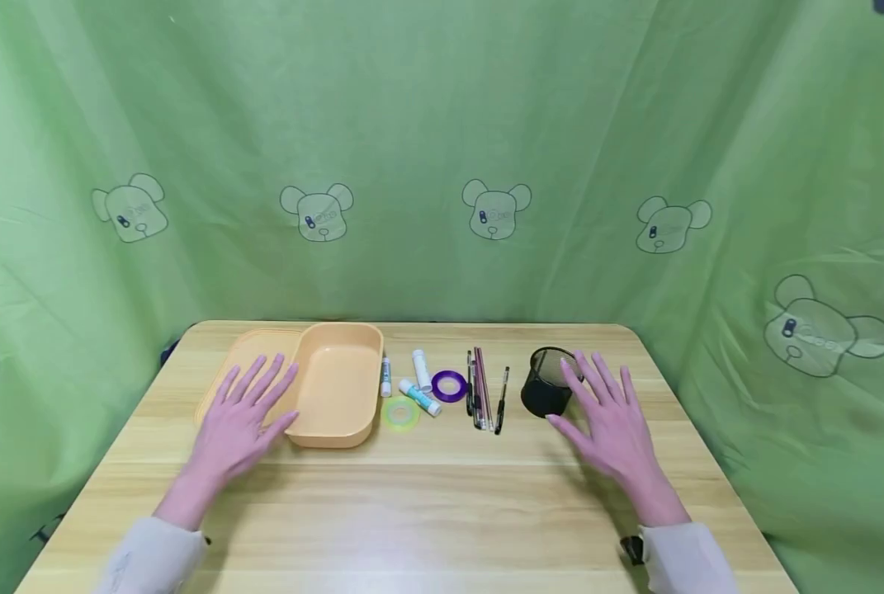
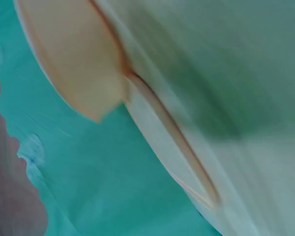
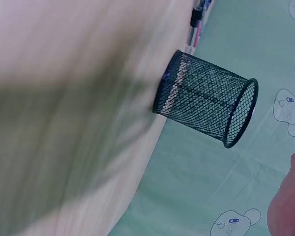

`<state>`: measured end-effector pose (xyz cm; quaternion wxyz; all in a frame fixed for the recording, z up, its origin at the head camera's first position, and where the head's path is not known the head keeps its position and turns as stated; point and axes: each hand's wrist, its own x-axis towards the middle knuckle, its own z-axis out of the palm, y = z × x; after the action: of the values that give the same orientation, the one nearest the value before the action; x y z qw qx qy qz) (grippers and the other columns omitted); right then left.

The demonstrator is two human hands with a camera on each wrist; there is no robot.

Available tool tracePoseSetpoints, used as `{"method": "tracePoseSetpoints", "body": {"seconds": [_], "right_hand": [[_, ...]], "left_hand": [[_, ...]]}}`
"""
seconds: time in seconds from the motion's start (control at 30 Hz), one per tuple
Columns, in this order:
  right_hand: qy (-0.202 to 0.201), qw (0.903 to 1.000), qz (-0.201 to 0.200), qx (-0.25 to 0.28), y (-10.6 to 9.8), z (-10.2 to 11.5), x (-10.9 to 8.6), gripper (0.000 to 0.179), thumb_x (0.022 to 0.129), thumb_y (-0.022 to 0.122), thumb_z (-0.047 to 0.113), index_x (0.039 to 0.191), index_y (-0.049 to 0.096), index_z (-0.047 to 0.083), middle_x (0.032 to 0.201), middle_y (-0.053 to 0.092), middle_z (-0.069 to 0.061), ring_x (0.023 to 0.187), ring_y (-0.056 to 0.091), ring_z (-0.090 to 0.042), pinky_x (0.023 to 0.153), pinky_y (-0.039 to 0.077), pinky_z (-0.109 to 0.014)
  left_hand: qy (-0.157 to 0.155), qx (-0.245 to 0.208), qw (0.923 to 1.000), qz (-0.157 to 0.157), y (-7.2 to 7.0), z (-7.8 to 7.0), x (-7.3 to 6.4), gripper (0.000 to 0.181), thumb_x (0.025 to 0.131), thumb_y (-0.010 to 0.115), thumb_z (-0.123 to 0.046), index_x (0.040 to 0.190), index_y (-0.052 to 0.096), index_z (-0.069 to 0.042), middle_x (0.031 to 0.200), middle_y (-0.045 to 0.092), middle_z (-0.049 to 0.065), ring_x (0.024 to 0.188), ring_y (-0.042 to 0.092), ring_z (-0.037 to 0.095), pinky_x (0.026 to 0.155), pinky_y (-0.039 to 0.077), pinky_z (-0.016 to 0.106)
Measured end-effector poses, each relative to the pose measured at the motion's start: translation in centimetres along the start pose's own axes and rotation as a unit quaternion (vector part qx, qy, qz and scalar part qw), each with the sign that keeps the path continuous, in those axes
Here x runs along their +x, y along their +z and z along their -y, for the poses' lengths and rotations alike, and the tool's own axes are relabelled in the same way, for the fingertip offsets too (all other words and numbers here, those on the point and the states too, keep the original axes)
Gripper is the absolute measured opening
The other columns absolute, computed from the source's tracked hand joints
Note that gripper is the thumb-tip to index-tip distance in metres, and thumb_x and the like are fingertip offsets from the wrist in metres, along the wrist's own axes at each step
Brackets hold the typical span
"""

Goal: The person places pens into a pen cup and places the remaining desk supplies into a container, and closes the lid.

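My left hand (image 1: 237, 425), fingers spread, hovers over the peach lid (image 1: 222, 363) and beside the peach plastic box (image 1: 338, 388). The left wrist view shows the box (image 2: 73, 54) and lid (image 2: 162, 132) at the table edge, with part of the hand at left. My right hand (image 1: 608, 425) is spread too, its fingertips overlapping a black mesh pen holder (image 1: 544, 394) in the head view. Upright on the table, the pen holder (image 3: 201, 98) appears whole in the right wrist view, apart from the hand at the right edge. Both hands hold nothing.
Between box and pen holder lie several glue sticks (image 1: 421, 398), a purple tape roll (image 1: 449, 386), a yellow-green tape roll (image 1: 400, 413), black pens (image 1: 502, 402) and pencils (image 1: 482, 388). A green curtain (image 1: 412, 124) surrounds the wooden table (image 1: 442, 511).
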<state>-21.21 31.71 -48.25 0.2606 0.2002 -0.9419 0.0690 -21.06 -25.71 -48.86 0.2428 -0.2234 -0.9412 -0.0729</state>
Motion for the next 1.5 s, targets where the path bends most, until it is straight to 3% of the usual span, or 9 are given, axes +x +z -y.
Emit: {"method": "tracePoseSetpoints", "body": {"seconds": [0.3,0.47,0.63,0.8,0.93,1.07,1.13,1.23,1.5], "right_hand": [[0.027,0.9986,0.002,0.046,-0.2,0.6,2.7,0.084,0.099,0.054,0.064,0.166,0.024,0.022,0.174,0.019,-0.007,0.161,0.014,-0.032,0.133,-0.003,-0.048],[0.085,0.9888,0.008,0.122,0.3,0.0,3.6,0.084,0.101,0.060,0.051,0.167,0.018,0.020,0.174,0.016,-0.009,0.159,0.015,-0.038,0.132,0.004,-0.054],[0.164,0.9590,-0.001,0.231,1.2,-1.0,3.9,0.085,0.102,0.063,0.042,0.168,0.013,0.024,0.175,0.012,-0.010,0.158,0.015,-0.045,0.124,0.015,-0.072],[0.240,0.9021,-0.004,0.358,2.7,-1.9,4.1,0.087,0.103,0.064,0.040,0.166,0.004,0.037,0.175,0.009,-0.008,0.159,0.012,-0.041,0.125,0.013,-0.071],[0.255,0.8639,-0.017,0.434,3.9,-2.2,4.1,0.093,0.102,0.067,0.030,0.167,0.000,0.032,0.175,0.008,-0.007,0.160,0.011,-0.037,0.131,0.010,-0.060],[0.266,0.8490,-0.017,0.457,4.9,-2.2,3.6,0.099,0.099,0.072,0.025,0.167,0.000,0.028,0.175,0.010,-0.007,0.159,0.014,-0.038,0.131,0.011,-0.057],[0.269,0.8480,-0.015,0.456,5.2,-2.2,3.4,0.101,0.097,0.074,0.024,0.168,0.001,0.026,0.174,0.012,-0.008,0.158,0.016,-0.039,0.131,0.013,-0.057],[0.272,0.8505,-0.016,0.450,5.5,-2.0,3.2,0.101,0.096,0.075,0.025,0.168,0.003,0.026,0.173,0.017,-0.009,0.158,0.019,-0.038,0.131,0.015,-0.058],[0.284,0.8392,-0.014,0.464,5.5,-2.1,2.7,0.105,0.093,0.080,0.020,0.168,0.006,0.030,0.171,0.022,-0.010,0.156,0.022,-0.038,0.130,0.017,-0.059]], "left_hand": [[0.007,-0.113,0.9933,0.024,0.6,-6.0,5.0,0.068,0.105,0.052,-0.046,0.165,0.027,-0.026,0.170,0.032,0.006,0.156,0.028,0.032,0.128,0.021,0.056],[-0.024,-0.250,0.9664,0.053,1.7,-9.8,7.2,0.066,0.107,0.049,-0.043,0.166,0.022,-0.027,0.170,0.031,0.004,0.154,0.033,0.035,0.124,0.027,0.064],[-0.064,-0.407,0.9071,0.086,3.1,-13.0,9.4,0.070,0.109,0.051,-0.037,0.166,0.013,-0.034,0.169,0.032,0.003,0.152,0.036,0.035,0.124,0.028,0.063],[-0.100,-0.537,0.8281,0.125,4.7,-15.3,11.2,0.072,0.109,0.052,-0.033,0.166,0.007,-0.040,0.167,0.036,0.006,0.145,0.046,0.034,0.119,0.040,0.058],[-0.138,-0.596,0.7772,0.146,6.4,-16.9,12.3,0.073,0.109,0.052,-0.027,0.166,0.009,-0.042,0.164,0.041,0.007,0.139,0.051,0.034,0.114,0.046,0.055],[-0.167,-0.659,0.7151,0.161,8.5,-18.3,12.9,0.079,0.108,0.053,-0.017,0.166,0.005,-0.041,0.163,0.037,0.018,0.137,0.050,0.041,0.114,0.046,0.059],[-0.177,-0.679,0.6935,0.163,9.5,-18.8,13.1,0.082,0.107,0.055,-0.015,0.166,0.004,-0.038,0.162,0.034,0.023,0.137,0.049,0.044,0.115,0.045,0.060],[-0.193,-0.676,0.6919,0.165,10.8,-19.6,13.3,0.083,0.105,0.059,-0.017,0.167,0.007,-0.037,0.162,0.034,0.024,0.138,0.050,0.041,0.113,0.048,0.056],[-0.242,-0.610,0.7380,0.155,12.9,-21.7,14.2,0.074,0.100,0.066,-0.016,0.164,0.029,-0.020,0.154,0.047,0.019,0.133,0.055,0.035,0.102,0.058,0.038]]}}
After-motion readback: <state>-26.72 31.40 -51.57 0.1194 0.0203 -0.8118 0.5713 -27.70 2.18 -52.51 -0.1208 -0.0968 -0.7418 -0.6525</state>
